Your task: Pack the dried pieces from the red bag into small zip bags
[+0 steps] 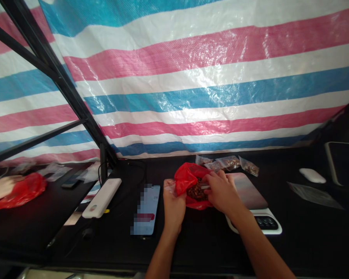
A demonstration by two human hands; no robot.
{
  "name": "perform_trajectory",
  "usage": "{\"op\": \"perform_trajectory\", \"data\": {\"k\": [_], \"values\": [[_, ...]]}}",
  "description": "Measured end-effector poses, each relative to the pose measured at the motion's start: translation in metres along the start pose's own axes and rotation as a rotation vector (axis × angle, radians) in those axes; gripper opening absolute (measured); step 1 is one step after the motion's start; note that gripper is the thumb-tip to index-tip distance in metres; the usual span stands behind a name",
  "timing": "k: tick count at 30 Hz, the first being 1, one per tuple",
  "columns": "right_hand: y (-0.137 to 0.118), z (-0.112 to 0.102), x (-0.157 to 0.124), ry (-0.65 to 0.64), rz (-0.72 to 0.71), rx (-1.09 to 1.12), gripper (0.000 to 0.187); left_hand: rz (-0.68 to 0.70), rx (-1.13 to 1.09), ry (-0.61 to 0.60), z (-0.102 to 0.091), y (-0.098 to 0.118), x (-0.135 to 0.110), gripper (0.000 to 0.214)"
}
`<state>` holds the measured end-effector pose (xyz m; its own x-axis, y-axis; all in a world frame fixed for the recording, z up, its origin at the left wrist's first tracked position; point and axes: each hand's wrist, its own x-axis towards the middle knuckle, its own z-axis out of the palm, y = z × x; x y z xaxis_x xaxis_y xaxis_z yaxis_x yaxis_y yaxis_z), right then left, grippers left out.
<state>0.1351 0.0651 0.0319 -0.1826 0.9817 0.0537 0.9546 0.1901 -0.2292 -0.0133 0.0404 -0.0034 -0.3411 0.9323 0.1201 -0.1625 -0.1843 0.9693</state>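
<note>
A red plastic bag (189,174) stands with its mouth spread on the black table, holding many small brown pieces (196,192) that look like beans or nuts. My left hand (174,207) is closed on the bag's left edge; a bit of clear plastic shows at its fingertips. At the right side of the mouth, my right hand (222,192) has its fingers pinched together over the brown pieces. Something pale and narrow shows at those fingertips, too small to name. Behind the bag lie several small clear packets (228,162) with brown contents.
A phone (148,211) and a white power bank (101,198) lie to the left. Under my right forearm is a phone in a white case (275,223). A white earbud case (312,175) and clear bag (314,193) lie right. Another person's hand (1,190) touches a red bag (29,190).
</note>
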Motion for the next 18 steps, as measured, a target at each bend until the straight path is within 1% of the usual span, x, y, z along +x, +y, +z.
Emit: {"op": "perform_trajectory", "data": {"k": [5, 9, 12, 15, 18], "values": [[0.004, 0.007, 0.002, 0.024, -0.034, 0.119, 0.035, -0.083, -0.063, -0.050, -0.003, -0.004, 0.000, 0.026], [0.004, 0.013, 0.002, 0.015, -0.103, 0.206, 0.039, -0.133, -0.187, -0.037, -0.004, -0.008, 0.000, 0.027], [0.004, 0.016, 0.000, -0.017, -0.176, 0.257, 0.042, -0.186, -0.285, -0.021, -0.003, -0.009, 0.001, 0.034], [0.005, 0.017, -0.002, -0.036, -0.242, 0.277, 0.052, -0.174, -0.289, -0.001, -0.002, -0.008, 0.002, 0.039], [0.005, 0.015, -0.003, -0.035, -0.268, 0.243, 0.053, -0.117, -0.176, -0.034, -0.006, -0.005, -0.001, 0.032]]}}
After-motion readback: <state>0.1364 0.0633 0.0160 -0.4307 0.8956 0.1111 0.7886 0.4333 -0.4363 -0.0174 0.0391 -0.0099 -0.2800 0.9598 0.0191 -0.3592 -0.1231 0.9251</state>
